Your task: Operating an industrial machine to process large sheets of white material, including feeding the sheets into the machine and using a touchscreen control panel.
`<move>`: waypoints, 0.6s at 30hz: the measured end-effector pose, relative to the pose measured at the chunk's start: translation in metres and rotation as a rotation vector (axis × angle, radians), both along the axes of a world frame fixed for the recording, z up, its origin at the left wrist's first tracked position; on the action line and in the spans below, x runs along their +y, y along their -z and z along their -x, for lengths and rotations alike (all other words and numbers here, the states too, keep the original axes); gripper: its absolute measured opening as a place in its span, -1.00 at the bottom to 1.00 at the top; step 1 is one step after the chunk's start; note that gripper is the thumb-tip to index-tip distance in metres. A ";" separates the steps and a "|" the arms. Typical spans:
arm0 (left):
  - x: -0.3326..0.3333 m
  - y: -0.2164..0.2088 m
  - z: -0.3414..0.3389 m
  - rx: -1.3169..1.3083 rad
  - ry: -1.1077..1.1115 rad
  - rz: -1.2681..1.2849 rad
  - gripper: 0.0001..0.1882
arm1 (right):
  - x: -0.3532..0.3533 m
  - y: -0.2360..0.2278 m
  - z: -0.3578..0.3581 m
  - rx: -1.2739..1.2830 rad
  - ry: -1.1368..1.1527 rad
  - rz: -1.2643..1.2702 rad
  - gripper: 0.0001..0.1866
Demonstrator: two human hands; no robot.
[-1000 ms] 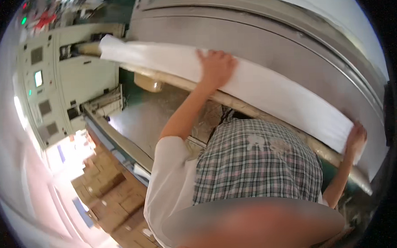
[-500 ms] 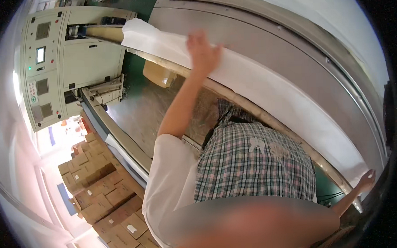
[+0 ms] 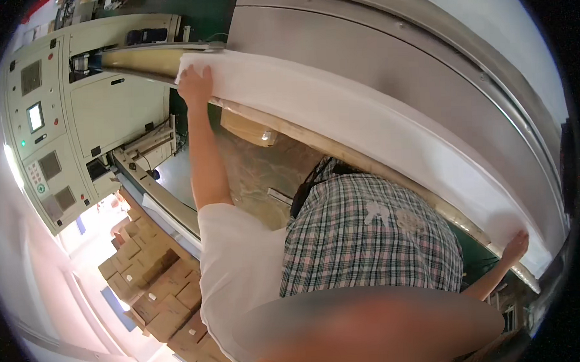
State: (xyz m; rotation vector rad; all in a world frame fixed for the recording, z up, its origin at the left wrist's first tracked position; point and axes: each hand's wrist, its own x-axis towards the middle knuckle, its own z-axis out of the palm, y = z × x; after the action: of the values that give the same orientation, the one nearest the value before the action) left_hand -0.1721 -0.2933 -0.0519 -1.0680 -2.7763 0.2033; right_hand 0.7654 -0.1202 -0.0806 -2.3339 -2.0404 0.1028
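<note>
Hold both ends and keep the sheet flat

I see the white sheet (image 3: 365, 134) in a long strip from the upper left to the lower right of the frame. It lies between the grey panel (image 3: 336, 45) and the long bar (image 3: 301, 134).

My left hand (image 3: 197, 87) is at the sheet's end in the upper left, with its fingers a little apart. My right hand (image 3: 516, 244) is by the other end, at the lower right, with its fingers bent on the sheet. I can't tell if either hand is pinching it or just pressing.

I think the step in hand is getting the sheet to lie smooth. I'd pull both ends softly, with the same push on each side, so it doesn't go crooked. I'd press with flat fingers, because pointy tips could make creases. I'd also keep its long edge in line with the bar.
</note>
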 end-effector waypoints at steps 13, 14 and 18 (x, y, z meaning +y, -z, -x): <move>0.012 0.007 0.008 -0.478 0.042 -0.419 -0.56 | 0.017 0.036 -0.020 -0.260 0.420 -0.144 -0.30; 0.010 0.007 0.004 -0.484 0.039 -0.411 -0.56 | 0.019 0.036 -0.043 -0.273 0.435 -0.111 -0.29; 0.015 -0.016 -0.002 -0.618 0.094 -0.376 -0.67 | 0.034 0.031 -0.095 -0.267 0.329 -0.093 -0.29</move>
State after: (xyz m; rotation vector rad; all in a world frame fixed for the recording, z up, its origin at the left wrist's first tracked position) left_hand -0.1706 -0.2781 -0.0363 -1.3183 -3.0601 -0.7551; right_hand 0.8603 -0.0859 -0.1116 -2.7035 -1.6749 -0.3226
